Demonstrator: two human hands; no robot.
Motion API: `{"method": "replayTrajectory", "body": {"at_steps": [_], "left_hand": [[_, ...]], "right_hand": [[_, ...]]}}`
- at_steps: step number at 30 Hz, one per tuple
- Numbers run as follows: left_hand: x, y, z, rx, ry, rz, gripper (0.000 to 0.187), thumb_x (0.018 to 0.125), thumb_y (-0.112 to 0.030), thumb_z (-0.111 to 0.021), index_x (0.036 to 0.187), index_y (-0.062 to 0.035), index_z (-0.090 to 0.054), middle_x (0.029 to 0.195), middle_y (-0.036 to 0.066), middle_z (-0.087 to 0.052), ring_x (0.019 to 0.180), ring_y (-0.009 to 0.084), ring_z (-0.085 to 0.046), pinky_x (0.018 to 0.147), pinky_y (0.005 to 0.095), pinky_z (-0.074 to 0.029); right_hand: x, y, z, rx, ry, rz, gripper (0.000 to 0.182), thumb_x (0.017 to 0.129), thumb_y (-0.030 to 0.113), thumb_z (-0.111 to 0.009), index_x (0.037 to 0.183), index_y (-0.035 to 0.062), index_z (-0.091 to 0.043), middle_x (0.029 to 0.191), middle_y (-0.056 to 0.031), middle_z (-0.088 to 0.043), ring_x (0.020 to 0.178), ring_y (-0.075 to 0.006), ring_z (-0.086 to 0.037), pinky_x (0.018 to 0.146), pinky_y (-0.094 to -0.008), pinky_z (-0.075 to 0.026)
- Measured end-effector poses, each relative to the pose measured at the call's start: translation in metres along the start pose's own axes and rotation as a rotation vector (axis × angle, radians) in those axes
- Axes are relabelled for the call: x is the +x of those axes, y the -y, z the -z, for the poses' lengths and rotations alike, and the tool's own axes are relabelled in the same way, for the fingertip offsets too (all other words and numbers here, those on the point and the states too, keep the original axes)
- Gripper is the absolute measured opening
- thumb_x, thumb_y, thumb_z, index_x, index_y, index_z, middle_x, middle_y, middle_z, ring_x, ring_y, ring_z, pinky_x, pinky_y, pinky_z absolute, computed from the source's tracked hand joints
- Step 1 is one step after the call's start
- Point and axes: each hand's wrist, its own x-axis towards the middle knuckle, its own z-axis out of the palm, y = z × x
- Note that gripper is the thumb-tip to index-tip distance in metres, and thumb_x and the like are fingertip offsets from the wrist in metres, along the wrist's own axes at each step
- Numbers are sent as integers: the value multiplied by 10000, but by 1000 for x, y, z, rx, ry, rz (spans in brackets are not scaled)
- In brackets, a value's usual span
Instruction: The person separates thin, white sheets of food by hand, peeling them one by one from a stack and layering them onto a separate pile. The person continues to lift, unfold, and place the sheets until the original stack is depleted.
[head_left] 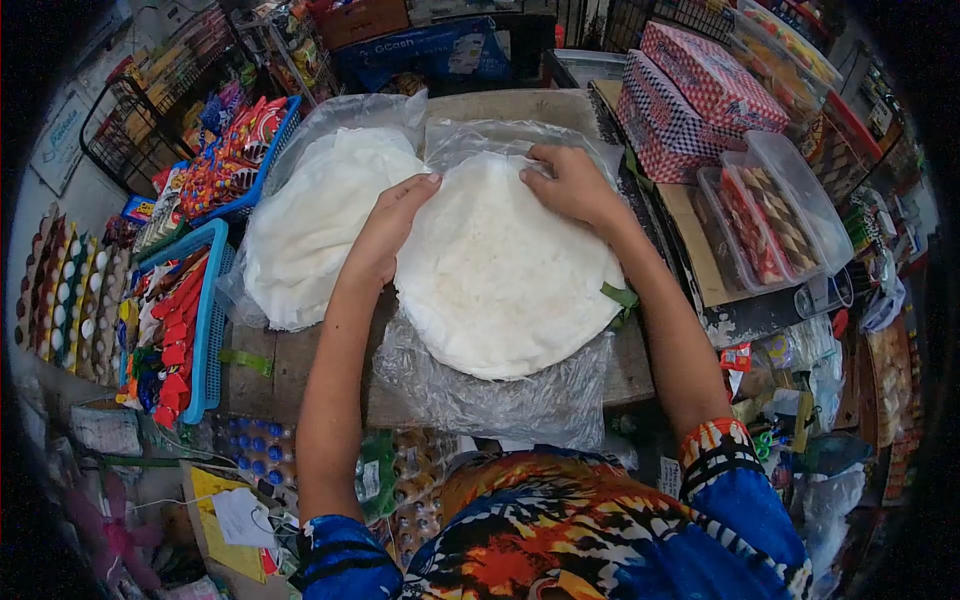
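A stack of thin round white wrappers [505,270] lies in front of me on a crumpled clear plastic bag [490,395]. At the stack's upper left edge is my left hand [398,220], its fingers closed on the rim of the top wrapper. My right hand [575,187] pinches the far edge, thumb and forefinger close together. Part of the fingers of both hands is hidden behind the sheets. Left of this stack sits a second pile of white wrappers [325,230], inside an open plastic bag. A green strip [620,296] touches the right rim of the front stack.
The stacks rest on a wooden board [270,395]. Blue baskets [210,330] of packets and several egg trays [75,290] stand at left. Checkered boxes [690,90] and clear plastic tubs [775,210] crowd the right. A blue banner [430,55] is at the back.
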Motion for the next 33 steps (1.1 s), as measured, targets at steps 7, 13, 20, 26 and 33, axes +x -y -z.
{"method": "replayTrajectory", "body": {"at_steps": [7, 13, 20, 26, 33], "left_hand": [[-2, -2, -1, 21, -1, -4, 400, 915, -340, -550, 1116, 3, -589, 1023, 79, -633, 938, 143, -593, 836, 253, -456], [-4, -5, -3, 32, -15, -12, 389, 917, -331, -546, 1108, 5, -592, 1010, 76, -636, 918, 140, -600, 816, 251, -465], [1, 1, 1, 0, 25, -15, 372, 920, -321, -545, 1094, 4, -595, 993, 71, -638, 907, 135, -602, 809, 251, -468], [3, 3, 3, -15, 52, -19, 358, 922, -321, -545, 1077, -3, -602, 980, 68, -640, 898, 129, -600, 801, 246, -467], [4, 5, 3, -12, 29, -14, 363, 919, -325, -550, 1070, 2, -602, 977, 69, -640, 891, 131, -600, 794, 251, -470]], "right_hand": [[-1, 2, 2, -16, -10, 31, 393, 786, 241, -613, 1061, -39, -636, 957, -278, -634, 919, -415, -618, 859, -434, -468], [-1, 3, 2, -10, -3, 36, 384, 786, 241, -614, 1048, -38, -640, 956, -277, -633, 919, -408, -620, 853, -432, -471], [-1, 1, 0, -8, -25, 38, 380, 785, 238, -609, 1050, -33, -639, 962, -275, -633, 926, -412, -616, 856, -430, -470], [-1, 1, 1, -23, -14, 32, 383, 784, 242, -609, 1052, -30, -639, 968, -271, -634, 931, -413, -614, 865, -438, -463], [-1, 1, 2, 1, -5, 30, 397, 783, 242, -610, 1061, -41, -634, 976, -273, -633, 941, -407, -614, 870, -436, -462]]}}
